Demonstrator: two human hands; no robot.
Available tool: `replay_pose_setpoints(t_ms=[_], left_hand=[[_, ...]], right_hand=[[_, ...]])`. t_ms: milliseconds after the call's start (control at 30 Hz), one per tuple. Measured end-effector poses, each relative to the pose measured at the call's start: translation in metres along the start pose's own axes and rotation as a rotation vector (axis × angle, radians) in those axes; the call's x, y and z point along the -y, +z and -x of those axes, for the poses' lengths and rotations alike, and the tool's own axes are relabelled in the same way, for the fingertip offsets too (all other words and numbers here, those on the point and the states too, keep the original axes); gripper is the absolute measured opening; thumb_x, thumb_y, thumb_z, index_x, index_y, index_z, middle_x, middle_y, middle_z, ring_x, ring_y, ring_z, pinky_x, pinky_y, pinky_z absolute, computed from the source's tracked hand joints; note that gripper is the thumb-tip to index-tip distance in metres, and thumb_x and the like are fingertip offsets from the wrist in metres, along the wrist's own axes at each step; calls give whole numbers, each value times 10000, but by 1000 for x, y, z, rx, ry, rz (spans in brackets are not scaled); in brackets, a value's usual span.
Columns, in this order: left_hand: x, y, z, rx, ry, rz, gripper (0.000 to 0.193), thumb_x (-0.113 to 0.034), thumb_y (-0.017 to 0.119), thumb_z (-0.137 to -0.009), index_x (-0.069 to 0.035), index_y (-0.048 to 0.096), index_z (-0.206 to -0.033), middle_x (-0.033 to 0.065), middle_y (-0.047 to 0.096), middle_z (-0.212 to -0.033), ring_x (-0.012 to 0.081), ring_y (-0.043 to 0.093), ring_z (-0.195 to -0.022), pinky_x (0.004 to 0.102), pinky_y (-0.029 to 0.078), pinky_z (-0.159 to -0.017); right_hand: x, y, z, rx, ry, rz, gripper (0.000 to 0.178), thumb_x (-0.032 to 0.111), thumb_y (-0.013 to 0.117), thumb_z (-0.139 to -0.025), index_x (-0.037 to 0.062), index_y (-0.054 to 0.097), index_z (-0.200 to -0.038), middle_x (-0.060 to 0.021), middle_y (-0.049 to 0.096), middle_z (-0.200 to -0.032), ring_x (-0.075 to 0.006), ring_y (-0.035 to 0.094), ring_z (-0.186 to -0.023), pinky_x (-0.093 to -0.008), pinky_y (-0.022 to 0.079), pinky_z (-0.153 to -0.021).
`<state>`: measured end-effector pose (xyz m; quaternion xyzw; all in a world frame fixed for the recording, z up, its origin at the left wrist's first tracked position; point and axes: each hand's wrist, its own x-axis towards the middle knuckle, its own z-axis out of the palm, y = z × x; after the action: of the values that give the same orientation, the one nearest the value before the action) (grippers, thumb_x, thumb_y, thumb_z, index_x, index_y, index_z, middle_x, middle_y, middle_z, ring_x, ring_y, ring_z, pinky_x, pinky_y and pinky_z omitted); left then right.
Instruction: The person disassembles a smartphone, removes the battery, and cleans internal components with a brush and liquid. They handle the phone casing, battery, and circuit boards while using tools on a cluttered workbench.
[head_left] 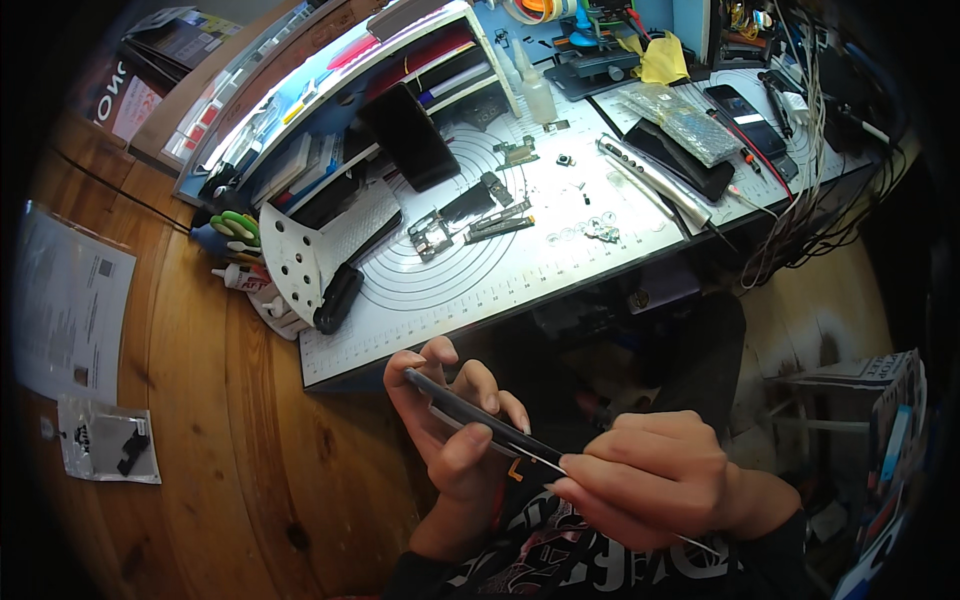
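My left hand (pixel 450 425) grips a thin dark phone-sized panel (pixel 470 412) by its edges, thumb on the near side and fingers on the far side. It is tilted and seen almost edge-on, so its faces are mostly hidden. A small orange flex ribbon (pixel 515 469) shows below it. My right hand (pixel 655 470) is closed around a slim metal tool (pixel 697 545), whose end sticks out below the fist. The tool's tip meets the panel's right end; its exact kind cannot be made out. Both hands are over my lap, in front of the workbench edge.
On the white measuring mat (pixel 380 340) lie phone parts (pixel 432 238), small screws (pixel 603 232) and a dark screen (pixel 410 135). A silver pen-shaped tool (pixel 650 180), a bubble-wrap pouch (pixel 685 120) and a phone (pixel 740 115) are at right. Cables (pixel 800 200) hang over the bench's right end.
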<state>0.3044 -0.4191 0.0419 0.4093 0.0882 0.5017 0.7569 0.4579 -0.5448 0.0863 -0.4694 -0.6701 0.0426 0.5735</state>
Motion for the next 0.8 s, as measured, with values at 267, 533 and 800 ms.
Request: replay_pose_setpoints(t_ms=[267,533,800], left_hand=[[0,3,3,-55,-20,-37,736,49,696,-773,-153,344,-1387,108,394,-1299,183,569,-889,379,650,-612],[-1,7,5,-20,-27,-65,769,27,721,-751,-169,322,-1379,105,362,-1288,182,556,-868,368,665,-633],[-1,3,5,40,9,-86,796,-26,716,-734,-148,310,-1408,137,368,-1312,210,545,-872,374,666,-622]], right_hand=[[0,12,-3,38,55,125,168,34,784,-814,37,622,-769,-25,519,-692,-175,543,-552,-310,421,-463],[-6,9,-4,52,180,-126,125,38,763,-852,42,654,-793,-63,536,-674,-224,554,-539,-352,428,-471],[-10,6,-4,87,223,-221,107,49,775,-868,41,678,-823,-70,569,-680,-233,578,-538,-355,440,-486]])
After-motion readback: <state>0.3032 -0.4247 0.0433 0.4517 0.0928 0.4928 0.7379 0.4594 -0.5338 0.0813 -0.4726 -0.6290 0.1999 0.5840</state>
